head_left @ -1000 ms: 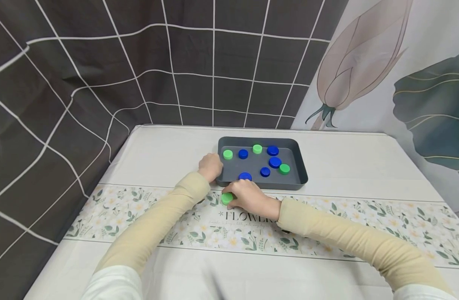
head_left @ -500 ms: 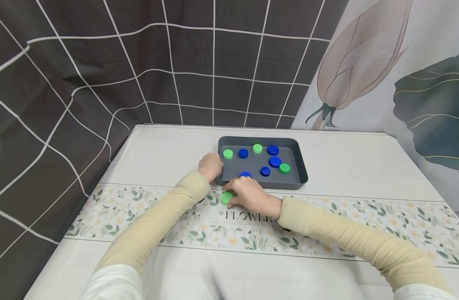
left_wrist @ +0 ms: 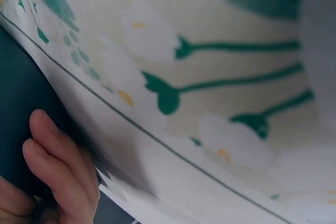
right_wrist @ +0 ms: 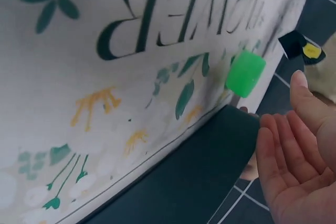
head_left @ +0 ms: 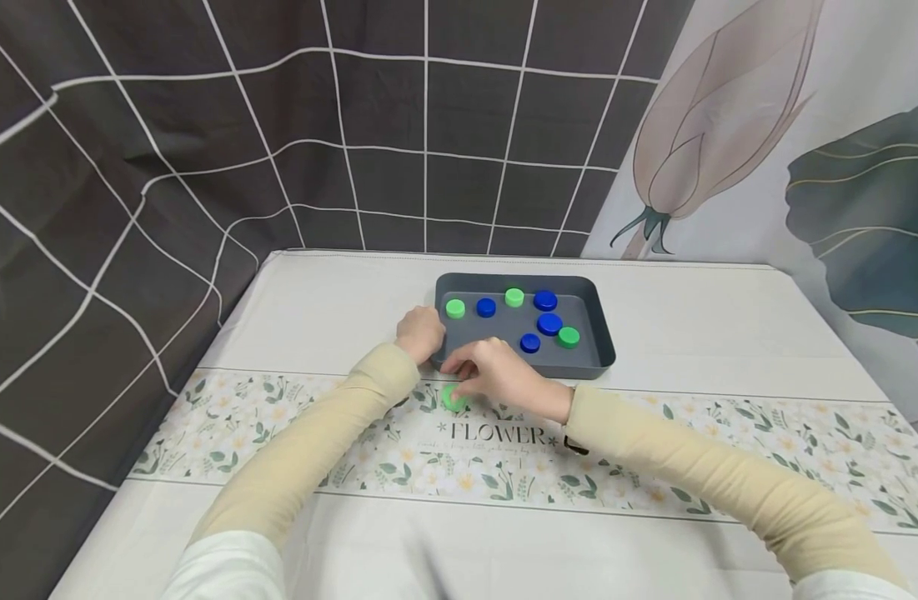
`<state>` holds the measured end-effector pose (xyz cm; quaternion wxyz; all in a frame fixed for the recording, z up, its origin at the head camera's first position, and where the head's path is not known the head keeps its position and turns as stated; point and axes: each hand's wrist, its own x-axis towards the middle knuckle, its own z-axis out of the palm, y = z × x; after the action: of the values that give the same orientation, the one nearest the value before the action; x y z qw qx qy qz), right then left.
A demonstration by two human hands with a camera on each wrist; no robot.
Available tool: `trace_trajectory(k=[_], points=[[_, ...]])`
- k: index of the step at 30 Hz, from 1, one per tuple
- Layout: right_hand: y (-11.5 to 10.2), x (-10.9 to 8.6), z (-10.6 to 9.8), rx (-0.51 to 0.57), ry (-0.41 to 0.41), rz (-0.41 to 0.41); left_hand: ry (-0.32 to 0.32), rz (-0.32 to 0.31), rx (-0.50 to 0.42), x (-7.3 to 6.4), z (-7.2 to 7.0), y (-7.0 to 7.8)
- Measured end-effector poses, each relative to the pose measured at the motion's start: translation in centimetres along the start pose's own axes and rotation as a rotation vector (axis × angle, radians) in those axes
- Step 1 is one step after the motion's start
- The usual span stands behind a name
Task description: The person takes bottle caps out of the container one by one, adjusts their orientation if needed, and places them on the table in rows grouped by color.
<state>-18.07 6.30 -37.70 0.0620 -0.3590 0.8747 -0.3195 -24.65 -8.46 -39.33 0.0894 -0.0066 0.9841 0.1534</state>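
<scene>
with twelve o'clock pointing straight away from the person in the head view, we find the left hand [head_left: 419,333] at nine o'clock on the dark grey tray [head_left: 564,372], its fingers clamped on the wall. we judge that this grip keeps the tray from sliding; where its thumb sits, we cannot tell.

the lone green cap [head_left: 453,398] rests on the floral band [head_left: 466,483] of the tablecloth [head_left: 338,292], outside the tray, just off the tray's seven o'clock corner. that spot probably suits a short reach. the right hand [head_left: 498,372] hangs at the cap's two o'clock, empty, fingers side by side and thumb apart from them; the right wrist view shows a gap between fingers and cap, so we take it that the cloth alone bears the cap.

inside the tray we count three other green caps [head_left: 569,337] and four blue caps [head_left: 549,324], spread about, perhaps so each can be picked singly. the right hand hides some of the tray's seven o'clock side from us.
</scene>
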Motion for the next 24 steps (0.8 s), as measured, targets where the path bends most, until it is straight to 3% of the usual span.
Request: trace_trajectory(k=[8, 16, 24], points=[[1.2, 0.4, -1.0, 0.037, 0.059, -0.001, 0.010, 0.019, -0.006, 0.0, 0.1, -0.2], [2.1, 0.7, -1.9, 0.121, 0.068, 0.033, 0.008, 0.021, -0.020, -0.2, 0.0, -0.1], [3.4, 1.0, -2.4, 0.140, 0.085, 0.055, 0.011, 0.012, -0.011, -0.2, 0.0, -0.1]])
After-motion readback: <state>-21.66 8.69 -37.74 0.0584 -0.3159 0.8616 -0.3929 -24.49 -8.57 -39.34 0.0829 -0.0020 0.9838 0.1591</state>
